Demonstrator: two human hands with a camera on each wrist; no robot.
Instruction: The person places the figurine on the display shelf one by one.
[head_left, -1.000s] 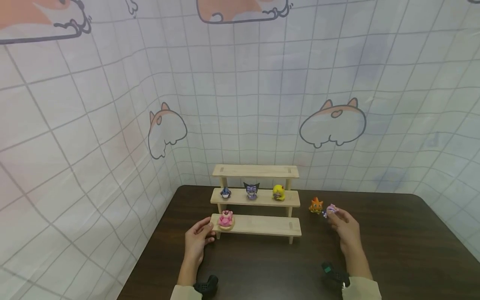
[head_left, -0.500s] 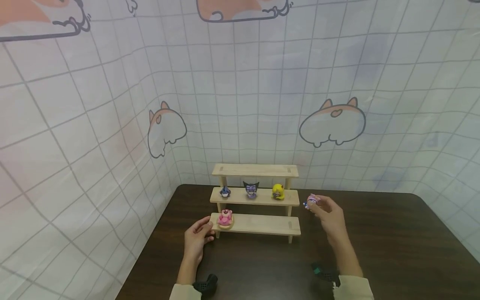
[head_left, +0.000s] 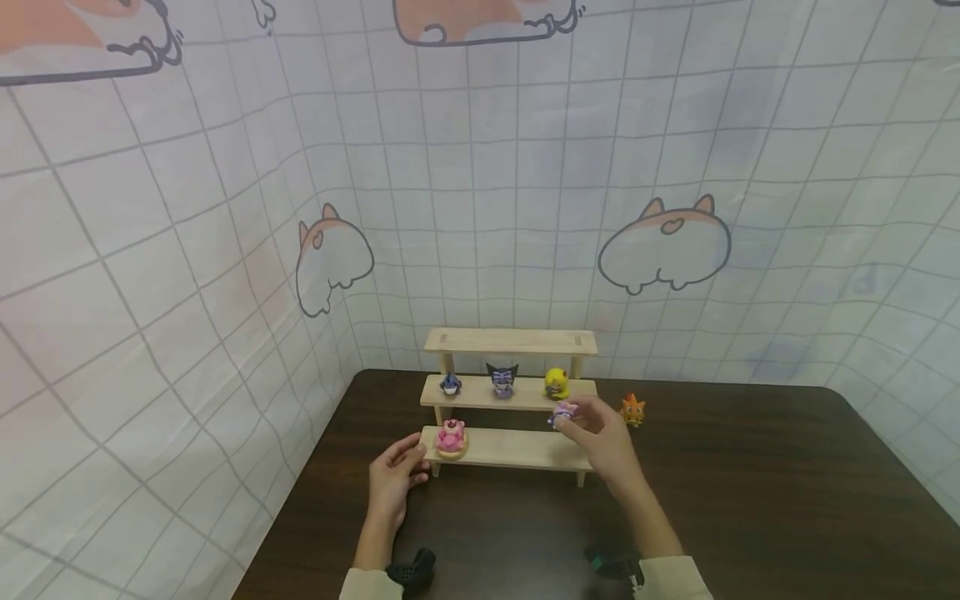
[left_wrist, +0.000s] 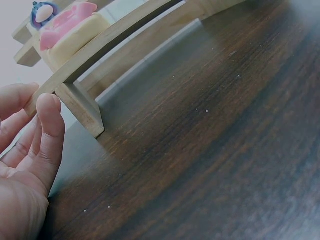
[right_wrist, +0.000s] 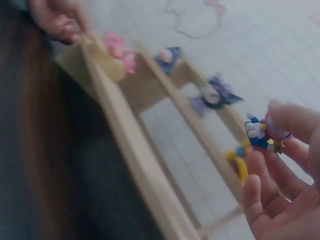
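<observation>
A wooden three-tier display stand (head_left: 510,450) stands on the dark table. My left hand (head_left: 392,483) pinches the left end of its lowest shelf between thumb and fingers; the left wrist view shows the thumb (left_wrist: 50,117) at the board's end. My right hand (head_left: 607,442) holds a small figurine (head_left: 562,414) over the right part of that shelf. Up close the figurine (right_wrist: 265,132) is blue, white and pink, with a gold star, pinched between thumb and fingers. On the lowest shelf's left sits a pink bear figurine (head_left: 452,437) on a cream base.
Along the middle shelf stand a blue figurine (head_left: 451,384), a dark-eared purple figurine (head_left: 503,382) and a yellow figurine (head_left: 557,384). An orange figurine (head_left: 633,410) stands on the table (head_left: 787,483) right of the stand. Behind hangs a white grid-patterned curtain (head_left: 517,208).
My right hand has carried the small figurine leftward, from beside the orange figurine to over the lowest shelf. The left hand has stayed at the shelf's end.
</observation>
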